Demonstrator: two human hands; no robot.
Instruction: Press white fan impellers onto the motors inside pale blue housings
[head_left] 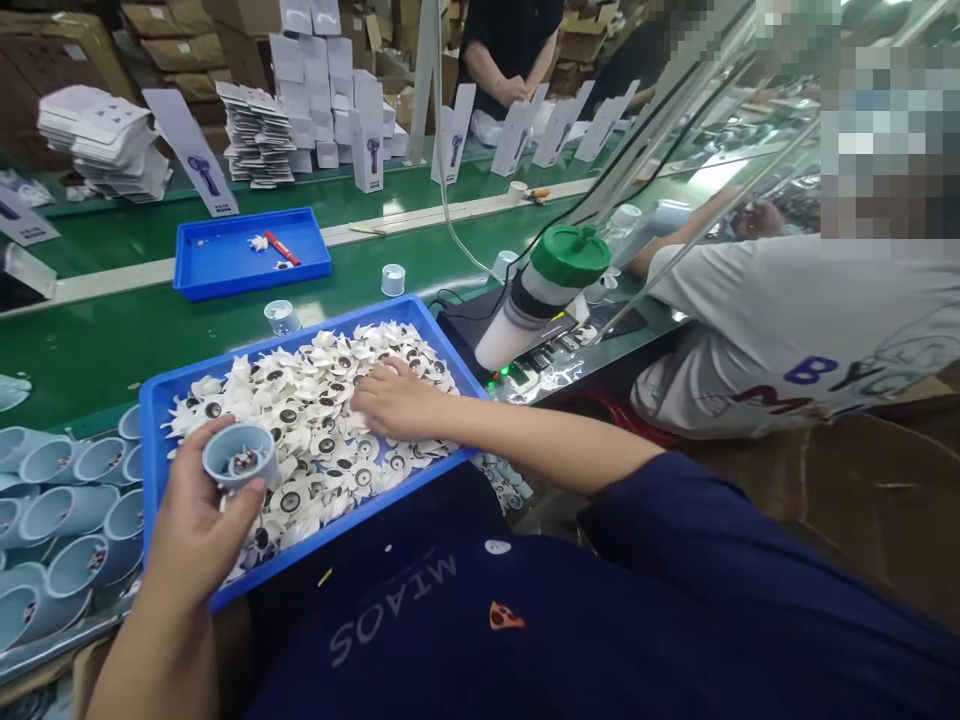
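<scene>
My left hand (199,515) is closed round a light blue fan housing (240,452), a round cup with its open end up and small copper-coloured motor parts inside. It holds the housing over the left side of a blue tray (146,430). The tray is heaped with white fan blades (315,440), many with dark round hubs. Among the blades near the tray's middle, my right hand (397,400) reaches down with bent fingers. Its fingertips are partly hidden in the heap, so whether it grips a blade cannot be made out.
Several light blue housings (71,510) lie at the left. A smaller blue tray (251,285) holds a red pen (282,248). Single housings (393,280) stand on the green belt (352,265). A green-lidded bottle (540,285) leans at right, near a co-worker's white shirt (787,320).
</scene>
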